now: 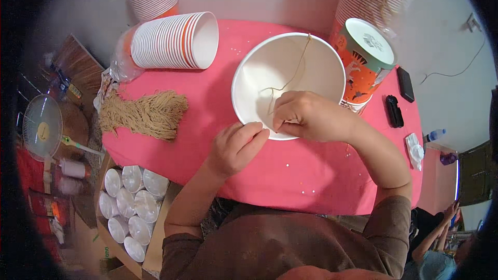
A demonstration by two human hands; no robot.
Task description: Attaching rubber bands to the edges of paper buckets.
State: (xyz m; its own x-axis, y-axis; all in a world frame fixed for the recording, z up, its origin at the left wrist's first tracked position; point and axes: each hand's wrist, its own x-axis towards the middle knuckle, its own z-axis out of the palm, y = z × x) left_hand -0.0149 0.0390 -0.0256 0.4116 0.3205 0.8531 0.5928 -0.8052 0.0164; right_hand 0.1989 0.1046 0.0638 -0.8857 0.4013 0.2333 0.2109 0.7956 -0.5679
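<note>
A large white paper bucket (254, 67) stands mouth-up in front of me on the pink-covered table. A thin tan string (300, 67) runs from its far rim down into the inside, toward my fingers. My left hand (236, 148) grips the near rim, fingertips closed on the edge. Inside the near rim, my right hand (311, 116) is closed in a pinch on the string's end; its fingertips partly hide that end. To the left lies a thick bundle of tan strings (145, 114).
Nested paper buckets (166, 41) lie back left. A lidded orange-and-green bucket (363, 62) stands right, near a black case (394, 111) and a crumpled white wrapper (414, 151). Below left, a cardboard box (158, 238) holds several clear-wrapped cups (124, 202). Another person (438, 243) is far right.
</note>
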